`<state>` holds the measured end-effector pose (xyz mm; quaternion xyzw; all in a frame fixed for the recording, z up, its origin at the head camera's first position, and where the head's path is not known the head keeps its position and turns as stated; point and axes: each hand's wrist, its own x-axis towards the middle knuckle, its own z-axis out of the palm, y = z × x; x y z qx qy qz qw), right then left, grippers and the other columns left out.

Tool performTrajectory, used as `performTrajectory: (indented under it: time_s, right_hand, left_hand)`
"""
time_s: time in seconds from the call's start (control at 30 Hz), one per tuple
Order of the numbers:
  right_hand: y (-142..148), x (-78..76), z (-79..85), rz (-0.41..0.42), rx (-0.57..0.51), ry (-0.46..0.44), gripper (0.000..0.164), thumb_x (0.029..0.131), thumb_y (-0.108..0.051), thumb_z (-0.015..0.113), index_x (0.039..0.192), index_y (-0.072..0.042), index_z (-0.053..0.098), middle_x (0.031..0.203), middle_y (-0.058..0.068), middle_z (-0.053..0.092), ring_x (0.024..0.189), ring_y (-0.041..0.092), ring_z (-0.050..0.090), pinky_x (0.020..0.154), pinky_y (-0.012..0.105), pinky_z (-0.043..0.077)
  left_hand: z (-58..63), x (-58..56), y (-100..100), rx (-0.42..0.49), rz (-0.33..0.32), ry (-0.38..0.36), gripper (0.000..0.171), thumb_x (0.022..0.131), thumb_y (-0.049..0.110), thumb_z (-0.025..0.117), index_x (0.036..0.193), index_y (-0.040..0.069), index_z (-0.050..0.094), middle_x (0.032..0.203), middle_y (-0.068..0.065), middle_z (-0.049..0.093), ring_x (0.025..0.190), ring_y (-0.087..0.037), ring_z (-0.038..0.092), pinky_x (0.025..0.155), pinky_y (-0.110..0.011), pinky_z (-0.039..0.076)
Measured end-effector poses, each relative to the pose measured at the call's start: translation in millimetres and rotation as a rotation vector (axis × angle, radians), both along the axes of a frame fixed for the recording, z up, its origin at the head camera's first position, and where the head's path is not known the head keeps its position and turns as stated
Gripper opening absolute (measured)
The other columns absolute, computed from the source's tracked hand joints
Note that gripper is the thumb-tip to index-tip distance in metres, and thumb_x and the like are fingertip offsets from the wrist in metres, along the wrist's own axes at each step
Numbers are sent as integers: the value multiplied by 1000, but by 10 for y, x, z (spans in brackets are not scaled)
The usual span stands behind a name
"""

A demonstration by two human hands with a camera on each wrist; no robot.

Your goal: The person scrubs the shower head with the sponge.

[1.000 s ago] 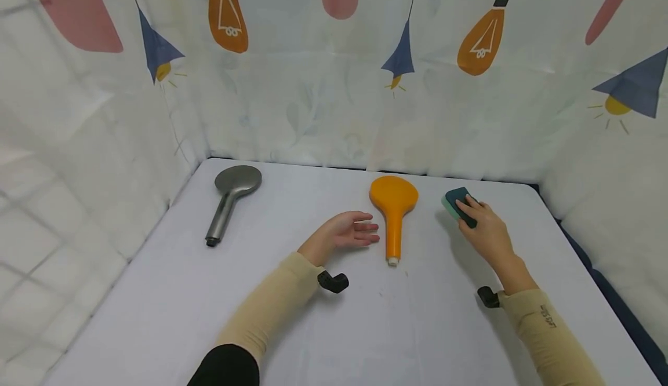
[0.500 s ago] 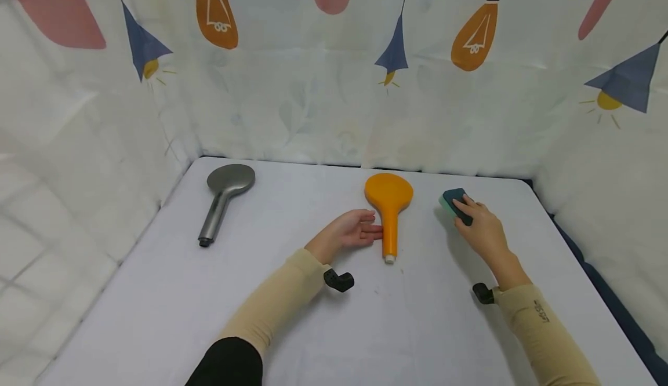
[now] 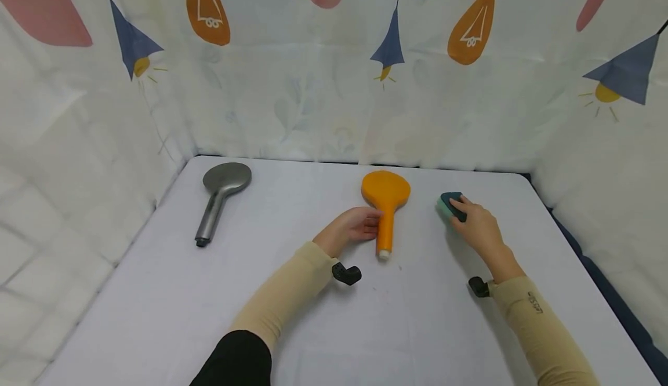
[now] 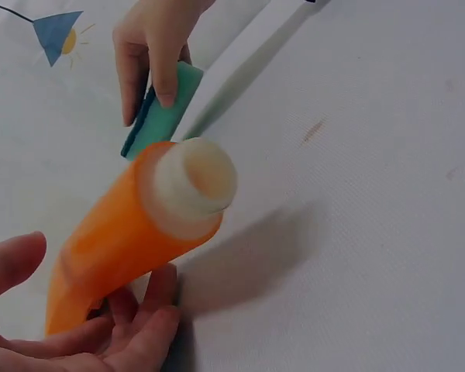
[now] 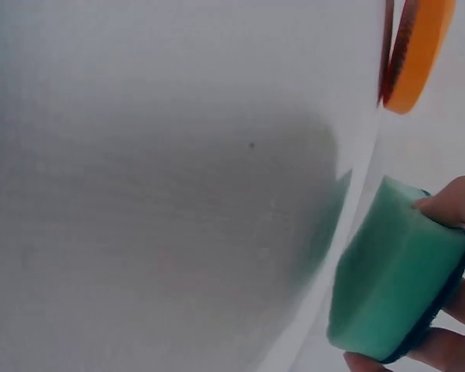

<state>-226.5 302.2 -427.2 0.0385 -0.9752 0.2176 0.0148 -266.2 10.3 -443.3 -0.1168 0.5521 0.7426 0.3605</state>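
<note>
An orange shower head [image 3: 385,189] lies on the white table with its pale threaded end toward me. My left hand [image 3: 357,225] is at its handle [image 4: 108,232]. In the left wrist view the fingers [image 4: 151,325] reach under the handle, while the thumb [image 4: 15,263] stands apart from it. To the right, my right hand [image 3: 477,226] grips a sponge [image 5: 399,271], green foam with a dark scouring side. In the right wrist view the sponge is tilted above the table, with thumb and fingers on its dark side and edges.
A grey metallic shower head [image 3: 221,192] lies at the left of the table [image 3: 292,200]. Behind and beside the table hang white curtains [image 3: 323,96] printed with lamps and bulbs. A dark edge [image 3: 605,281] runs along the table's right side.
My left hand has moved right, from beside the orange shower head to under its handle. The right hand keeps hold of the sponge, which is turned slightly. The head view has shifted a little.
</note>
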Motion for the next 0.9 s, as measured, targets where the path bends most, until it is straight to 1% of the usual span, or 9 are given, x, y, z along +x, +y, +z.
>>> performTrajectory:
  time_s: [0.03, 0.13, 0.2, 0.3, 0.43, 0.5, 0.6, 0.73, 0.9]
  right_hand:
    - [-2, -8, -6, 3, 4, -23, 53, 99, -10, 61, 149, 2, 47, 156, 32, 33, 135, 59, 36, 87, 59, 50]
    - [-7, -28, -27, 23, 26, -100, 58, 99, -11, 62, 152, 3, 42, 157, 35, 26, 137, 60, 31, 100, 66, 41]
    - [-9, -40, -55, 37, 46, -141, 60, 99, -12, 62, 153, 4, 39, 157, 37, 22, 137, 62, 30, 102, 67, 39]
    - [-22, -54, -77, 51, 78, -183, 66, 99, -14, 61, 156, 3, 34, 158, 39, 17, 137, 63, 27, 103, 70, 36]
    - [-49, -76, -105, 60, 117, -216, 72, 100, -20, 60, 159, 1, 25, 160, 38, 11, 138, 65, 21, 102, 75, 33]
    - [-63, -84, -124, 63, 132, -223, 74, 101, -24, 60, 160, -1, 23, 161, 38, 9, 139, 66, 18, 101, 76, 33]
    - [-75, -97, -143, 61, 155, -228, 74, 103, -30, 58, 161, -3, 21, 162, 36, 8, 140, 66, 15, 99, 78, 33]
    - [-71, -131, -142, 63, 173, -226, 71, 105, -29, 53, 162, -5, 20, 162, 35, 7, 141, 66, 15, 99, 79, 32]
    - [-55, -177, -121, 74, 173, -231, 67, 105, -24, 47, 163, -6, 18, 163, 34, 5, 139, 67, 17, 101, 77, 32]
  left_hand:
    - [0, 2, -10, 14, 2, 5, 34, 104, 14, 58, 131, -6, 51, 114, -14, 58, 105, -28, 58, 109, -41, 42]
    - [-4, 5, -63, 34, -7, 18, 34, 105, 12, 58, 132, -7, 52, 110, -14, 61, 102, -28, 62, 108, -43, 44]
    - [-8, 4, -103, 43, -20, 30, 39, 106, 12, 57, 138, -9, 49, 115, -17, 62, 104, -30, 63, 109, -46, 43]
    - [6, -2, -132, 42, -60, 45, 41, 107, 14, 57, 141, -8, 48, 125, -18, 65, 103, -26, 64, 109, -45, 43]
    - [21, -5, -155, 105, -95, 37, 43, 109, 13, 52, 145, -8, 43, 141, -19, 58, 113, -28, 63, 111, -47, 40]
    - [17, -1, -175, 127, -106, 34, 43, 109, 12, 50, 146, -9, 41, 144, -20, 55, 112, -28, 64, 111, -49, 39]
    - [2, 4, -215, 133, -126, 40, 43, 110, 11, 48, 148, -9, 40, 143, -19, 55, 104, -24, 66, 112, -49, 38]
    - [-5, 12, -270, 142, -145, 59, 44, 111, 12, 46, 149, -8, 39, 136, -15, 57, 97, -17, 64, 114, -49, 36]
    - [-11, 23, -330, 212, -125, 71, 44, 111, 9, 43, 150, -9, 34, 123, -12, 58, 94, -16, 61, 110, -41, 40]
